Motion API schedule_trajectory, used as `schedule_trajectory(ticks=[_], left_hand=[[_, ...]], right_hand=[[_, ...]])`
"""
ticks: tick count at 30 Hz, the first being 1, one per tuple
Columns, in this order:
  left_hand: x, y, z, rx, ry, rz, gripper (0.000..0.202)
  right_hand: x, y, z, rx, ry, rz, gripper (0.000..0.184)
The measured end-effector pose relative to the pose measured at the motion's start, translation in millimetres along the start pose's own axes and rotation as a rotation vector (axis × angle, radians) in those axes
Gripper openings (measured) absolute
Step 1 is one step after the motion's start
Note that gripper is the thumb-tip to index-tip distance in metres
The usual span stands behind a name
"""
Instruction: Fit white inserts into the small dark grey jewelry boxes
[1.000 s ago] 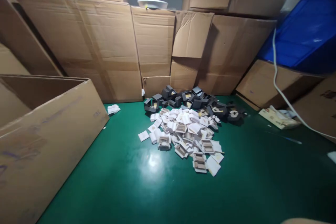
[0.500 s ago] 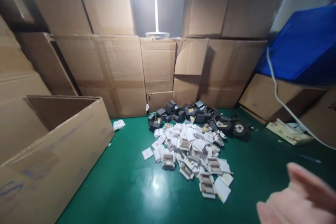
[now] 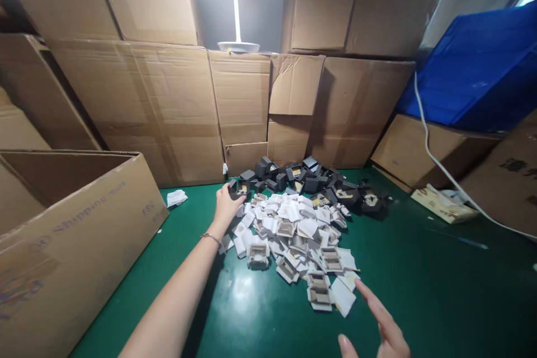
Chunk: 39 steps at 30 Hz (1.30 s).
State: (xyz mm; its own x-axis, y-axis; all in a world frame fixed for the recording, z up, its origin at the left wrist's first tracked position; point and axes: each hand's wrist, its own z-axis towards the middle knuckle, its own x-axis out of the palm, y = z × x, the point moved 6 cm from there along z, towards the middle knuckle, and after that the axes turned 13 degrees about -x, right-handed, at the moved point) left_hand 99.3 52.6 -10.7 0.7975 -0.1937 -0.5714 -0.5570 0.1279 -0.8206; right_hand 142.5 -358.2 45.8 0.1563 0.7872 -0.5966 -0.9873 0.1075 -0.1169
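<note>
A pile of small white card inserts (image 3: 293,235) lies on the green table (image 3: 419,302), with a heap of small black boxes (image 3: 310,179) behind it. My left hand (image 3: 226,204) reaches out to the left end of the black heap, its fingers closed around one black box (image 3: 238,187). A thin bracelet sits on that wrist. My right hand (image 3: 377,324) hovers low at the bottom edge, fingers stretched apart and holding nothing, just right of the nearest white inserts.
A large open cardboard carton (image 3: 71,224) stands at the left. Stacked cartons (image 3: 176,100) wall the back. A blue crate (image 3: 478,67) rests on cartons at the right, with a white cable (image 3: 436,151) hanging past it. A flat printed pack (image 3: 444,204) and a crumpled white scrap (image 3: 176,197) lie on the table.
My left arm has come into view and reached to the black boxes, closing on one. My right hand has dropped lower and shows spread fingers. The camera has shifted slightly.
</note>
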Motion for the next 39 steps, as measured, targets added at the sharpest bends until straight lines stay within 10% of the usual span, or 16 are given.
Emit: schedule_trajectory(ticks=[7,13,20,31,39], left_hand=[[-6.2,15.3,-10.8,-0.128,-0.115,-0.215,0.07],[-58.6,4.1,-49.5,-0.199,-0.252,-0.751,0.076],[-82.1,-39.2,-81.0,-0.025,-0.124,-0.853,0.084],[-42.1,-51.3,-91.8,-0.044,0.175,-0.804,0.065],[-53.4,-41.3,-84.5,0.128,0.152,-0.684,0.062]], right_hand=[[-0.8,8.6,32.1,0.266,-0.047,0.222,0.054],[49.9,4.7,81.7,0.039,0.084,0.352,0.024],[135.3,6.2,132.0,0.084,0.894,0.15,0.024],[186.4,3.1,131.7,-0.082,0.769,0.133,0.042],[186.0,15.7,130.2,-0.083,0.841,0.046,0.031]])
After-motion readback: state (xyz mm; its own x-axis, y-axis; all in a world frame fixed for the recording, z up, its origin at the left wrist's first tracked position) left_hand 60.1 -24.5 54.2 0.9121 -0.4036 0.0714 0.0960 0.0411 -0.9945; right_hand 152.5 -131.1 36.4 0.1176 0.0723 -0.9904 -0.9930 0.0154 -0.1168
